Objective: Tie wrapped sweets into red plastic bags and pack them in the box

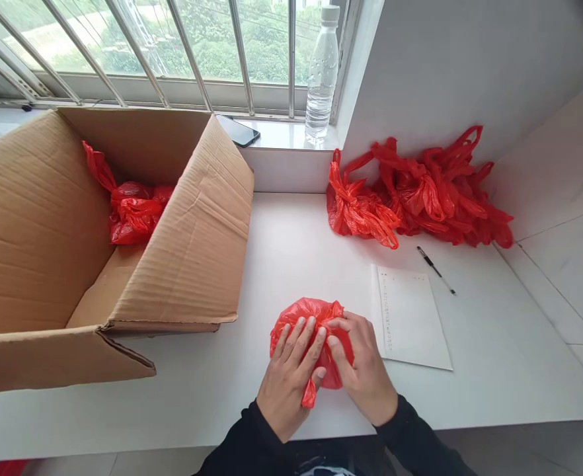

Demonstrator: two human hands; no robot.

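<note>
A red plastic bag [307, 309], rounded and full-looking, rests on the white table in front of me; its contents are hidden. My left hand [291, 377] lies across its near left side, fingers stretched out over the plastic. A loose end of the bag sticks out below the left thumb. On the right side of the bag, my right hand [363, 363] has its fingers and thumb curled in, pinching the plastic near the top.
At left stands an open cardboard box [187, 264] holding red bags [135, 211]. More red bags [435, 192] pile against the wall. A notebook [413, 320] and a pen [435, 270] lie right. On the sill are a water bottle [321, 79] and a phone [242, 132].
</note>
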